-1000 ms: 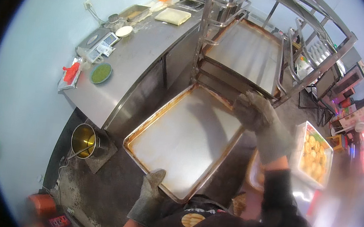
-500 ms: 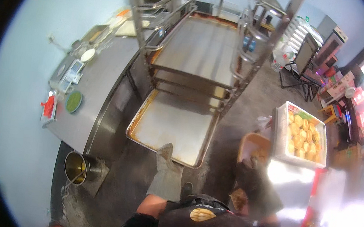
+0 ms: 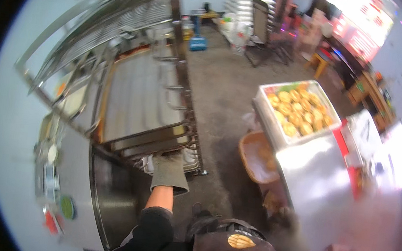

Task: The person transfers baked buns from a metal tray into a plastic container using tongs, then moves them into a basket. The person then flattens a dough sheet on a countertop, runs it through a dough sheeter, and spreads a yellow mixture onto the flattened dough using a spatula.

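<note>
My left hand, in a grey work glove, reaches to the front of the metal rack, just below its stacked trays. Its fingers are blurred against the tray edges, so their grip does not show. A large flat baking tray lies in the rack above that hand. Low to the right, my right hand, gloved too, is smeared by motion beside a shiny metal table. Nothing can be made out in it.
A white box of round golden pastries stands on the metal table's far end, with an orange-brown tub beside it. Along the left wall runs a steel counter with a green-filled bowl. A folding chair stands far back.
My view has swung right. The low tray that stuck out of the rack under my left hand no longer sticks out. My right hand has moved back toward me from beside the tub.
</note>
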The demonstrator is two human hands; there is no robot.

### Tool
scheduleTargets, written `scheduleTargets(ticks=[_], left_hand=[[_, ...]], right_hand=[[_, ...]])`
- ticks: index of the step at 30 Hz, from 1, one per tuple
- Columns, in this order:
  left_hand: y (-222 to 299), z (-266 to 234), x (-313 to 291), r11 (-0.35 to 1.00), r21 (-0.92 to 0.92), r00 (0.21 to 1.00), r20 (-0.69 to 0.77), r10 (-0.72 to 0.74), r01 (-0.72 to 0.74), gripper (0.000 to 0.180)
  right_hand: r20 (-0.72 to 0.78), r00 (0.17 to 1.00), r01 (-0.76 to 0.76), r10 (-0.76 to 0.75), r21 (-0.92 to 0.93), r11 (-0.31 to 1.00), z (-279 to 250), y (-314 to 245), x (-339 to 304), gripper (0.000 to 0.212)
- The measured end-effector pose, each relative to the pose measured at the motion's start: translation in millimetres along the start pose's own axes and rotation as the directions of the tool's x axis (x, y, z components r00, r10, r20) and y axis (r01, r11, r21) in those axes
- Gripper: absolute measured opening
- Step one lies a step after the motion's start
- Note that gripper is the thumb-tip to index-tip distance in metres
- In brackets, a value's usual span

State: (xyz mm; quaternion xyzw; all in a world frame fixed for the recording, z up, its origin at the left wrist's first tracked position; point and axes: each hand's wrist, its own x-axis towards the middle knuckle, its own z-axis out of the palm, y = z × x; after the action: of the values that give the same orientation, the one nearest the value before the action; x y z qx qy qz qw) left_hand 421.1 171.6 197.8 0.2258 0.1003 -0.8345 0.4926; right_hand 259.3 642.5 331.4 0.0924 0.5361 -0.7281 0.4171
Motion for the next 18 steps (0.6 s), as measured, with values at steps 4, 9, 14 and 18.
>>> scheduleTargets(ticks=[4,9,14,18], left_hand=[[-4,-5,4,0.983,0.15,0.994,0.011,-0.112,0.109,0.032],[-43,-42,-43,0.519,0.746,0.85,-0.117,-0.514,0.416,0.035],[-125,-36,-97,-0.089,0.789,0.313,0.135,-0.94,-0.607,0.04],[-179,-45,-101,0.197,0.907,0.51,-0.022,-0.86,0.372,0.047]], right_hand=[[-0.175,0.979,0.125,-0.105,0.108,0.986,8,4,-22,0.044],[-0.283,0.95,0.205,-0.133,0.243,0.948,49,19,5,0.046],[-0.182,0.971,0.203,-0.157,0.269,0.942,132,24,64,0.048],[-0.101,0.96,0.278,-0.262,0.213,0.937,183,26,75,0.071]])
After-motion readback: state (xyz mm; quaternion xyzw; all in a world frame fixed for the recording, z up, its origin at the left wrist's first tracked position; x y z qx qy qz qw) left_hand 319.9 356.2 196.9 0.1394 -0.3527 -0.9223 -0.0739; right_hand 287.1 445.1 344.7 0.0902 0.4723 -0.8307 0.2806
